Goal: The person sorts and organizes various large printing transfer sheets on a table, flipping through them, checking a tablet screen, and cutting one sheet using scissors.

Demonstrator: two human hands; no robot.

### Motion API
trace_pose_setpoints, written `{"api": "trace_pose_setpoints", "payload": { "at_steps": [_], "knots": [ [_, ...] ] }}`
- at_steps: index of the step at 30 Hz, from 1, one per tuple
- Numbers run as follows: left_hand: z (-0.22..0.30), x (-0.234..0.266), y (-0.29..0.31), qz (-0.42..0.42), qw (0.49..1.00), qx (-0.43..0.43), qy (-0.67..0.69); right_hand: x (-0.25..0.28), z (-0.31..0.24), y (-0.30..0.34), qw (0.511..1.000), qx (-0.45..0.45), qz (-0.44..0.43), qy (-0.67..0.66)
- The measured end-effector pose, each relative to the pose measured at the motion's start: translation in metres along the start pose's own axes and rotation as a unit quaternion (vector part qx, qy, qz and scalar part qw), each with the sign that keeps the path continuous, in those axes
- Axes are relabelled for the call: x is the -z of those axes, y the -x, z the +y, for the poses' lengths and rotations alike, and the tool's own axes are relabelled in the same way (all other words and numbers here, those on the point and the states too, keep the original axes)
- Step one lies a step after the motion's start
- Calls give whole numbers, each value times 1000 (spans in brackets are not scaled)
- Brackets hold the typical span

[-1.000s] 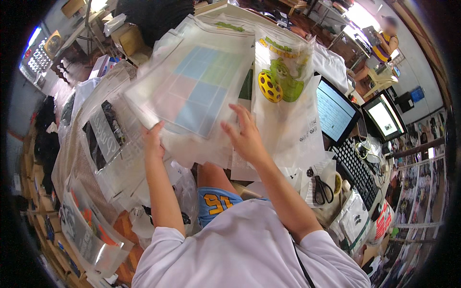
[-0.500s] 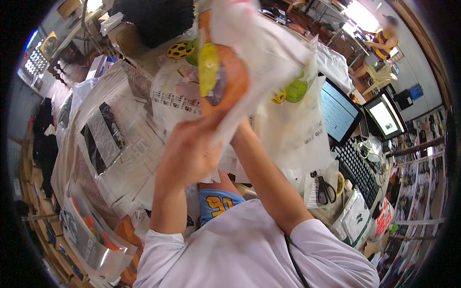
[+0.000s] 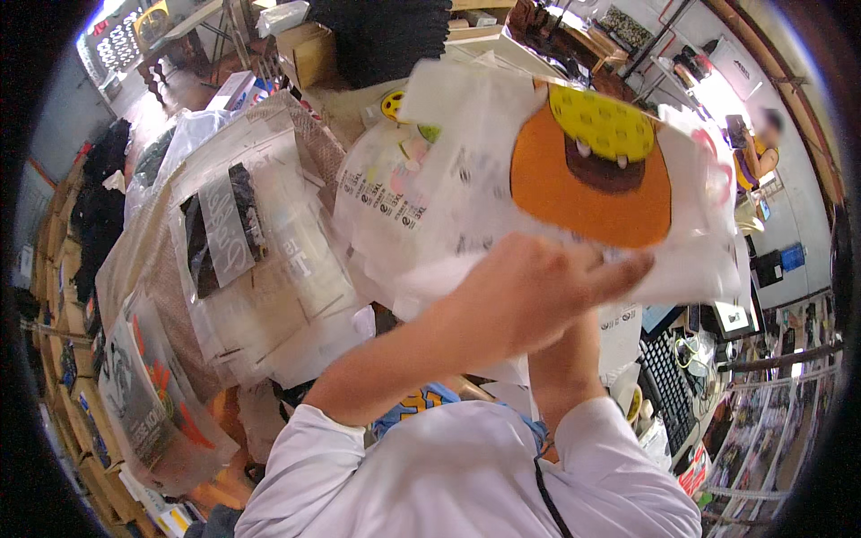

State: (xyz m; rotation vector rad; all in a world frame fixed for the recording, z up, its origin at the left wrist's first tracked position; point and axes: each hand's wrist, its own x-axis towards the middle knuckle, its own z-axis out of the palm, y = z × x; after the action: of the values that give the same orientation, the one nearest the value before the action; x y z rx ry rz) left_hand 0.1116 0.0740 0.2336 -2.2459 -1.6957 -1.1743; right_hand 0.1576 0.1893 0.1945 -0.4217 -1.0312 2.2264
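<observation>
A translucent white film sheet (image 3: 484, 134) is raised in front of me, printed with a large orange and yellow cartoon shape (image 3: 538, 193). My left hand (image 3: 529, 291) is closed at its lower edge, crossing in front of my right wrist, with one finger stretched to the right along the film. My right forearm (image 3: 572, 359) comes up beneath it; that hand's fingers are hidden behind my left hand and the sheet. Behind the raised film, to its left, lies another printed film (image 3: 372, 193) with small black marks and coloured figures.
Clear-bagged pieces (image 3: 269, 260) cover the left of the work surface, beside a mesh cloth (image 3: 161, 269). A keyboard (image 3: 668, 386) and a monitor (image 3: 737, 316) stand at the right. A black heap (image 3: 381, 40) and a cardboard box (image 3: 305, 54) are at the back. Another person (image 3: 760, 157) sits far right.
The film sheet has swung right and spread out, so its print faces me more fully. My left hand has moved right, across my right wrist. My view has shifted too.
</observation>
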Motion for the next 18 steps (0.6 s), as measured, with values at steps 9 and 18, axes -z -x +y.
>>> {"api": "trace_pose_setpoints", "payload": {
  "at_steps": [9,18],
  "knots": [
    [-95,36,-2,75,987,111,-90,17,27,-184,987,-59,-36,144],
    [-153,-10,54,165,957,235,-35,107,54,-27,491,117,260,823]
  ]
}}
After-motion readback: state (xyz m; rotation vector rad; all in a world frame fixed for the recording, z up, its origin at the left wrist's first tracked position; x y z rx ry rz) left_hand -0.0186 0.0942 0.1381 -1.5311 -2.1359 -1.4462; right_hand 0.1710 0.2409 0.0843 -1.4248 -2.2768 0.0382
